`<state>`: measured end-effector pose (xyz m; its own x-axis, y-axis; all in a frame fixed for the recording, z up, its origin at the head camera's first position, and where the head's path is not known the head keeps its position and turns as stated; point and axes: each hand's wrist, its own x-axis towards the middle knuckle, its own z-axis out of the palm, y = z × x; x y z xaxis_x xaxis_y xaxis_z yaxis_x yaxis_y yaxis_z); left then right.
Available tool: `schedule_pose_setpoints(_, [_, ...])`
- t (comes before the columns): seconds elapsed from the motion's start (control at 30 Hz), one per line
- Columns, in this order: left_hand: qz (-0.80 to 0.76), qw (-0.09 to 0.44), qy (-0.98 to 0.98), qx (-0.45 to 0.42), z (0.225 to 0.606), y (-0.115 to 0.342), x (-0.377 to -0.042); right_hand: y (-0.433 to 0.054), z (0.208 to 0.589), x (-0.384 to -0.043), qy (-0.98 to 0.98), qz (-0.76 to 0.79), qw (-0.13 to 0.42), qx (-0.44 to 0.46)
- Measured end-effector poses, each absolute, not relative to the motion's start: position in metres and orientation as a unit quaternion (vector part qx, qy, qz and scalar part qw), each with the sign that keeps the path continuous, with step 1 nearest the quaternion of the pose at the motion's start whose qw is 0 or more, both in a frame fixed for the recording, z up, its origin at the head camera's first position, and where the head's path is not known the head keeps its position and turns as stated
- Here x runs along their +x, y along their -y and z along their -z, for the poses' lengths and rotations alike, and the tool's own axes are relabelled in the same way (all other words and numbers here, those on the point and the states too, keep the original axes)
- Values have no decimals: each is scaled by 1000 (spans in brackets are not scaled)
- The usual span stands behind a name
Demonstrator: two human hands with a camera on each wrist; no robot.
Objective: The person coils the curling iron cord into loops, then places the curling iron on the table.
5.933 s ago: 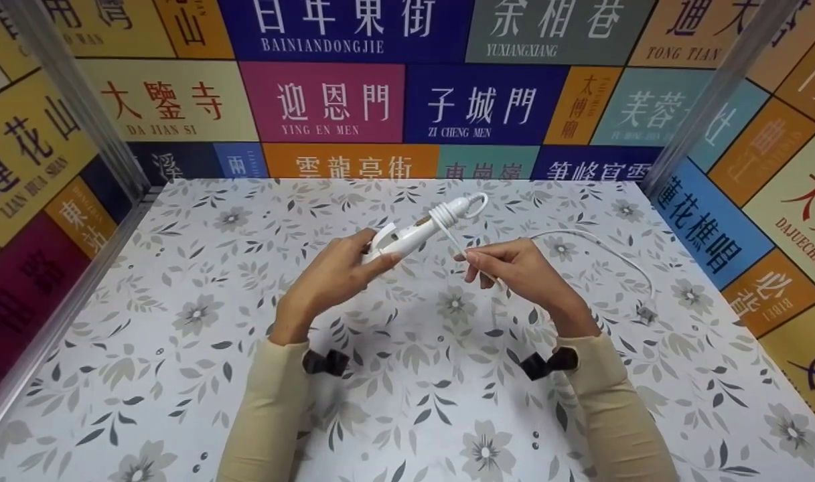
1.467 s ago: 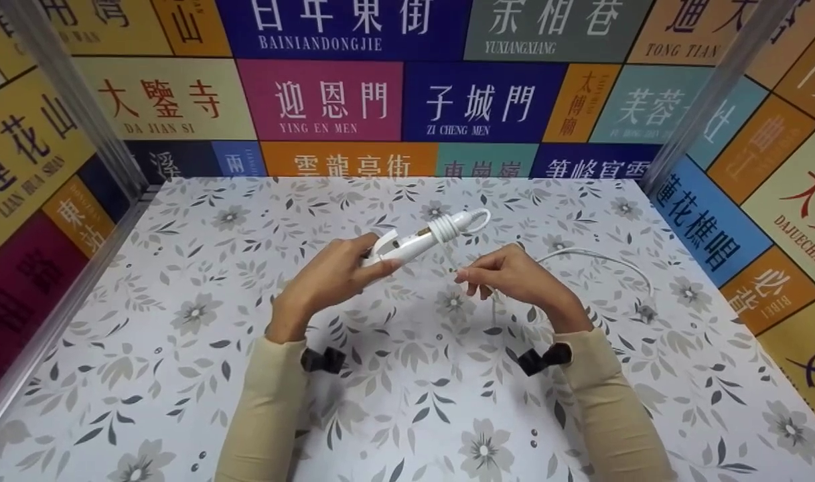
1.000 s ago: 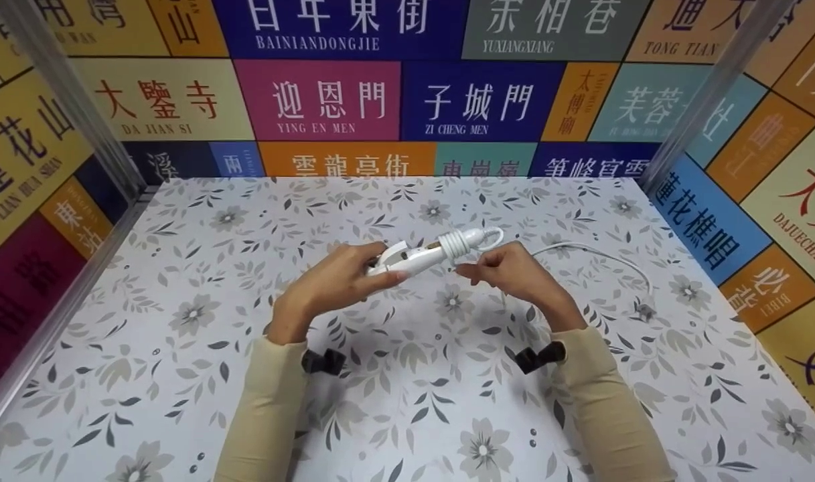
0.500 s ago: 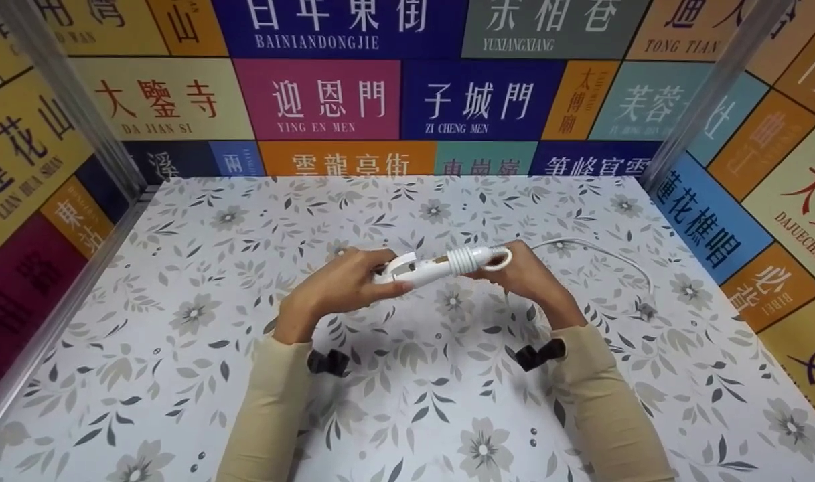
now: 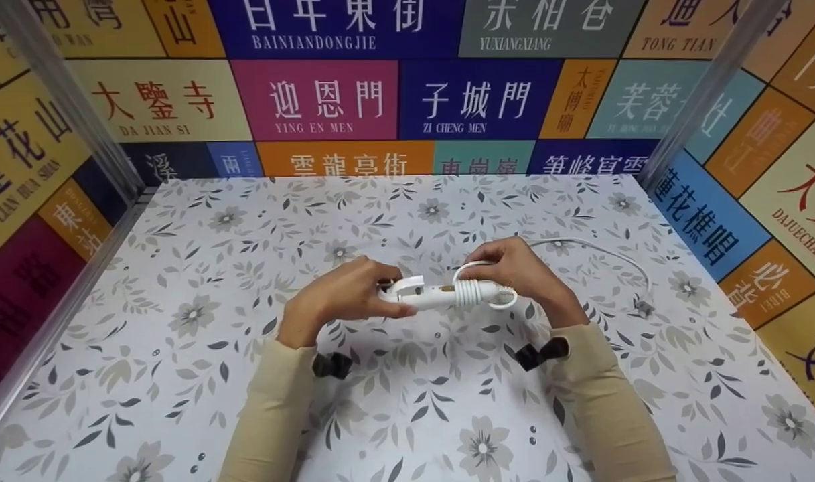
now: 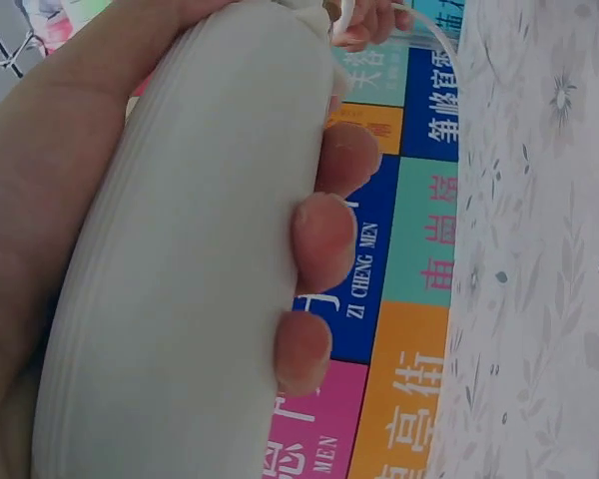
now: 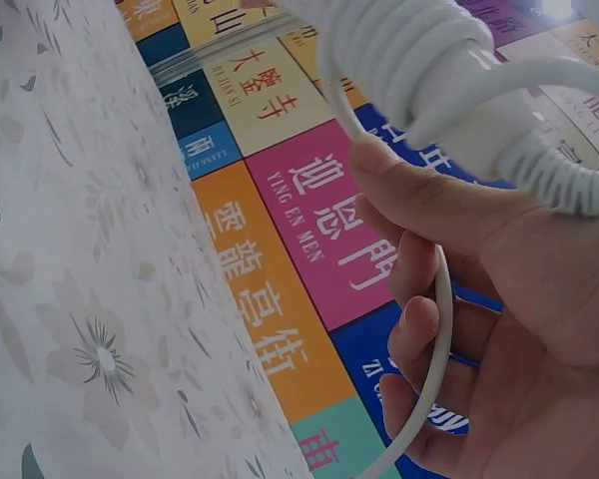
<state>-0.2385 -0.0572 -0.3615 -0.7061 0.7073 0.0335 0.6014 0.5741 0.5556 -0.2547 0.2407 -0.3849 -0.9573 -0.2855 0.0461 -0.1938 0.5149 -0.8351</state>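
Observation:
A white curling iron point(image 5: 434, 298) with a raised lever lies nearly level above the table in the head view. My left hand point(image 5: 350, 292) grips its left end. In the left wrist view, the thick white barrel point(image 6: 200, 220) fills the palm, fingertips curling round its far side. Several turns of white power cord point(image 5: 468, 292) wrap the right end of the handle, and a small loop hangs there. My right hand point(image 5: 524, 269) pinches the cord just behind these turns. In the right wrist view, the loose cord point(image 7: 434, 369) runs down across its curled fingers.
The cord's free length point(image 5: 601, 249) trails over the flower-patterned table point(image 5: 407, 415) to a plug point(image 5: 643, 307) at the right. Panels with Chinese lettering point(image 5: 320, 100) stand along the back and both sides. Dark wrist mounts point(image 5: 332, 365) sit at the sleeves.
The curling iron has come down nearer me and turned from slanting to nearly level. My right hand has passed from below the handle to behind it, carrying the cord round.

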Motion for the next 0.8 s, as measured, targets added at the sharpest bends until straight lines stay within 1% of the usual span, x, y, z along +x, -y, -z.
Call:
schedule_pose_setpoints(0.23, [-245, 105, -889, 372, 367, 52, -239, -233, 379, -249, -876, 453, 34, -162])
schedule_pose_setpoints(0.5, [-261, 106, -891, 357, 363, 55, -238, -218, 362, -232, -882, 443, -5, -160])
schedule_pose_setpoints(0.63, [-261, 101, -891, 358, 363, 55, -239, -216, 359, -228, -883, 436, -14, -173])
schedule_pose_setpoints(0.8, [-270, 111, -891, 348, 363, 54, -238, -212, 357, -224, -883, 431, -35, -185])
